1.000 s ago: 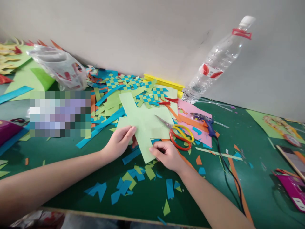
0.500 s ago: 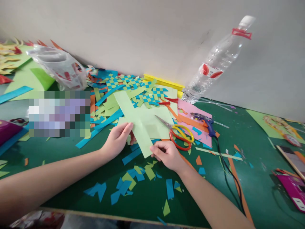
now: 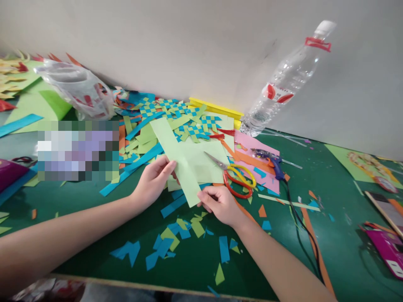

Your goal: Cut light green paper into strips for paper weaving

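Observation:
A light green paper strip (image 3: 176,159) slants between my two hands, raised a little off the table. My left hand (image 3: 156,178) pinches its left edge near the middle, thumb on top. At the lower right corner my right hand (image 3: 218,203) grips the strip between thumb and fingers. Behind it lies a larger light green paper sheet (image 3: 209,153), partly hidden by the strip. Scissors (image 3: 236,178) with yellow and red handles rest on that sheet, blades pointing up and left. Woven blue and green paper pieces (image 3: 176,110) are heaped farther back.
A clear plastic bottle (image 3: 283,84) leans by the wall. A glue gun (image 3: 272,163) lies on pink paper (image 3: 245,144), its cord running forward. At the left stands a cup in a plastic bag (image 3: 78,90). Paper scraps (image 3: 163,245) litter the green table (image 3: 103,226) near its front edge.
The strip has shifted slightly left and toward me, and its tilt has changed a little. My left hand moved slightly left with it. My right hand stayed nearly still. The scissors have not moved.

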The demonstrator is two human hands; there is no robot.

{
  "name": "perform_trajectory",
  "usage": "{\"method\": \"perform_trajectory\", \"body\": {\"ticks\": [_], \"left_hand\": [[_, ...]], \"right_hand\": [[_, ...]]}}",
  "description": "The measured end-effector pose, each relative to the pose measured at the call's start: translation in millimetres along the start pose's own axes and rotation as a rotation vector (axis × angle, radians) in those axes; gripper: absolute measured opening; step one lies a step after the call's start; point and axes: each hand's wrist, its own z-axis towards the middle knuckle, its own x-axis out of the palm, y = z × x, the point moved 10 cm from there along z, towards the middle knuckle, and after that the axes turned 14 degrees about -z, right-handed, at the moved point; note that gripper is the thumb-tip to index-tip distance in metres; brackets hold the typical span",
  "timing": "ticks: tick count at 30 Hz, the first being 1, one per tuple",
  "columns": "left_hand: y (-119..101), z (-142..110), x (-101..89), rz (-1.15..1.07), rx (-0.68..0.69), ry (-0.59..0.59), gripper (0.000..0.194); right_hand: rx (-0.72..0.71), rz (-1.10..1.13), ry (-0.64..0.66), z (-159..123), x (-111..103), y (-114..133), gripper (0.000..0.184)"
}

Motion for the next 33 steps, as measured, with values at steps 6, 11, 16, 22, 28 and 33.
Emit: {"method": "perform_trajectory", "body": {"ticks": [6,11,16,22,28,33], "left_hand": [[-7,6,-9.3,0.041,0.024,-0.074,0.026],[-17,12,-20.4,0.060,0.076,-0.143,0.032],[-41,20,-26.4,0.148,0.143,-0.117,0.038],[-26,28,-7.8,0.670,0.056,0.235,0.039],[-13,21,14.3,1.021,0.266,0.521,0.040],[-25,18,19.8,1.091,0.431,0.468,0.041]], "right_hand": [[-0.045,-0.125,0.012,-1,0,11,0.035],[-0.073,-0.126,0.035,-3,3,13,0.039],[-0.139,-0.126,-0.021,-5,0,16,0.044],[-0.126,-0.070,-0.227,-7,-19,16,0.047],[-0.105,-0.062,-0.307,-9,-26,12,0.047],[-0.198,-0.213,-0.316,-13,-25,25,0.041]]}}
